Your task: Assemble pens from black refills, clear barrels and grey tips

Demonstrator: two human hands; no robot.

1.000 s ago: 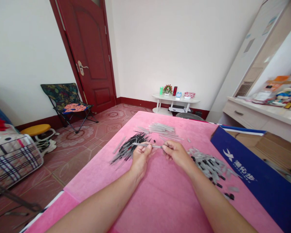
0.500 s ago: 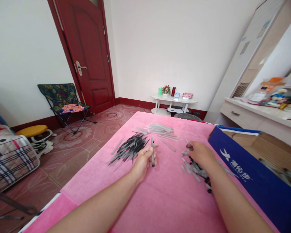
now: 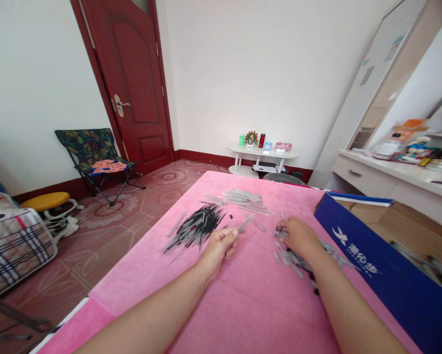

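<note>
My left hand [image 3: 221, 244] is closed around a slim grey pen [image 3: 245, 224], which points up and to the right. Beside that hand, on its left, lies a heap of black and grey pen refills [image 3: 197, 227]. My right hand [image 3: 298, 236] reaches down over a pile of clear and black pen caps [image 3: 289, 258], fingertips drawn together. Whatever those fingers pinch is too small and blurred to name. A single cap [image 3: 282, 215] lies just beyond them. Further back rests a stack of pale, translucent pen barrels [image 3: 243, 196].
A pink cloth [image 3: 221, 305] covers the table. At its right edge stands a blue cardboard box [image 3: 376, 260] with pens [image 3: 433, 265] inside. A small black piece [image 3: 231, 216] lies near the barrels. Behind are a white side table [image 3: 261, 150] and a folding chair [image 3: 95, 150].
The pen in my left hand has tipped from upright to slanting right. My right hand has lowered slightly into the caps. The view has shifted a little.
</note>
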